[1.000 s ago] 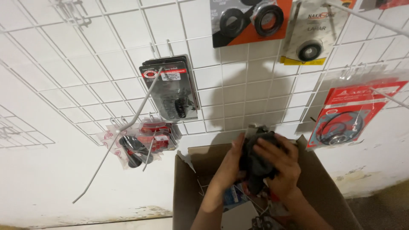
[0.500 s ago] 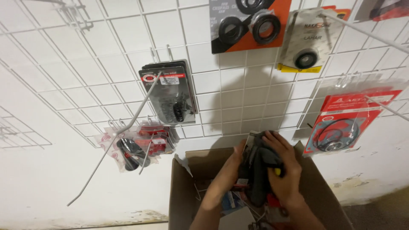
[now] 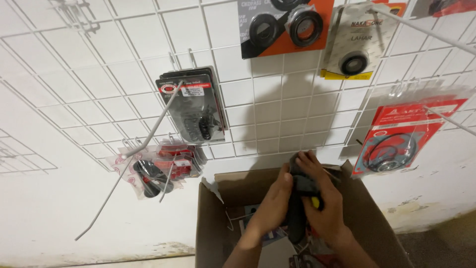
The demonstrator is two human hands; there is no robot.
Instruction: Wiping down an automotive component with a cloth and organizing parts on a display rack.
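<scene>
Two hands met over an open cardboard box (image 3: 208, 218), both wrapped around one black handlebar-switch part (image 3: 300, 198) with a small yellow button. Left hand (image 3: 270, 208) gripped the part from its left side, fingers curled round the black body. Right hand (image 3: 325, 203) closed over the top and right of it, fingertips hooked across the upper end. Part sat upright between the palms, just above the box's back flap and above the box interior. Inside the box, below the hands: loose packets and a bent wire hook, too cluttered to tell apart.

Box stood against a white wall with a white wire grid panel (image 3: 124, 59) directly above it. Up and left of the box hung a black-and-red blister pack (image 3: 191, 106) holding a dark part. Just left of the box's top corner, a bunch of clear bags with red labels (image 3: 158, 168) hung from low hooks. A long white wire hook (image 3: 119, 183) slanted down from the grid, well left of the box. Above the box, at the frame top, an orange-and-grey card with black rubber rings (image 3: 282, 27); beside it a clear bag with one ring (image 3: 353, 47). Up and right of the box, a red gasket pack (image 3: 396, 136) hung touching the flap's corner region.
</scene>
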